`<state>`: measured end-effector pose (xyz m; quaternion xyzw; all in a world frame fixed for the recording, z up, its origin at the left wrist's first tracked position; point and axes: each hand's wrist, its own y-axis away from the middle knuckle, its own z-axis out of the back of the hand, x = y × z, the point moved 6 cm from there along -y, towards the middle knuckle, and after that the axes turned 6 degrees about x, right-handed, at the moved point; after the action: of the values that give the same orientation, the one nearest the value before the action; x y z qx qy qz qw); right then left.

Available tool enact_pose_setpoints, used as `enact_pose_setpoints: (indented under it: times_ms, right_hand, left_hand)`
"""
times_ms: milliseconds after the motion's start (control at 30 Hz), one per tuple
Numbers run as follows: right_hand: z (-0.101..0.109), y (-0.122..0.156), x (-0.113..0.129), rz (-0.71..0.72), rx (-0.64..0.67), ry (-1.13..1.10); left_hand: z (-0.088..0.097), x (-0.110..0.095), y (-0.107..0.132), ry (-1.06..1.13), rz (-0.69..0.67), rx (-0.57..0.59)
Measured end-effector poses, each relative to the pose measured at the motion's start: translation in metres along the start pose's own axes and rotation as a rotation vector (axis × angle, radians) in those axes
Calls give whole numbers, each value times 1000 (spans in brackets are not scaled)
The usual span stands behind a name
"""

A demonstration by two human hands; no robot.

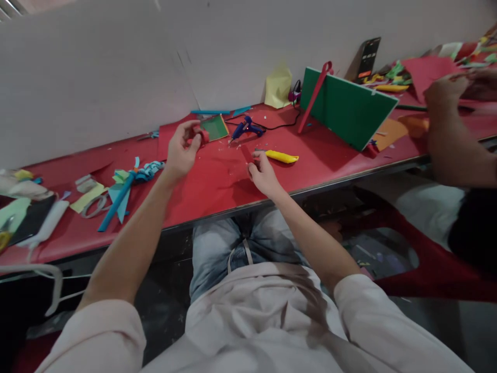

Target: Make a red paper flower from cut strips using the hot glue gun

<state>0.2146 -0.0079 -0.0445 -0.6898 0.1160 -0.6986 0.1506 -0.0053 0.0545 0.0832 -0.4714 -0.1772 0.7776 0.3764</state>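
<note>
Centrally, left hand (pixel 181 150) lifted off the surface, thumb and fingers clamped around a small red paper roll (pixel 201 135), apparently squeezed to stop the coil springing loose. Below and right of that grip, right hand (pixel 264 175) lowered onto a red paper sheet (pixel 217 181), fingertips bent and pressing down, seemingly to pin the sheet flat. Impossible to tell whether pinching a scrap or only resting, red against red.

Just beyond those fingertips, a yellow utility knife (pixel 282 156), lying flat within easy reach. Farther back, between the two hands, a blue glue gun (pixel 247 128) propped nozzle-down, cord trailing away. Beside it, close behind the roll, a small green card (pixel 215 127).

Well right of the right hand, a green board (pixel 345 109) standing on edge, a long red strip (pixel 315 93) leaning against it. Well left of the left hand, blue paper strips (pixel 123 190).

Everything on a red table (pixel 341 160). At far right, a co-worker's hand (pixel 442 93) on red paper (pixel 429 68).
</note>
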Motion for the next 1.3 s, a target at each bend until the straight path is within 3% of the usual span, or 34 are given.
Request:
enact_pose_setpoints:
  times_ms: [100,200,400,567,767,1033,1300]
  right_hand:
    - [9,3,8,33,-101,88]
    - [12,11,24,79,-131,119]
    - [-3,30,59,153,-20,179]
    - [-13,30,69,196,84,281]
    - [-16,30,66,240,156,445]
    - [-20,44,75,307,49,732]
    - [-22,50,83,338,43,717]
  left_hand:
    - [-9,-23,28,-18,2,-3]
    - [-17,-30,50,-45,58,-45]
    - [-32,-29,73,-128,97,-43]
    - [-42,-33,80,-125,112,27]
    - [-42,-35,84,-180,72,-6]
    - [-42,-26,90,-148,130,-11]
    - [-41,-26,91,-126,160,-12]
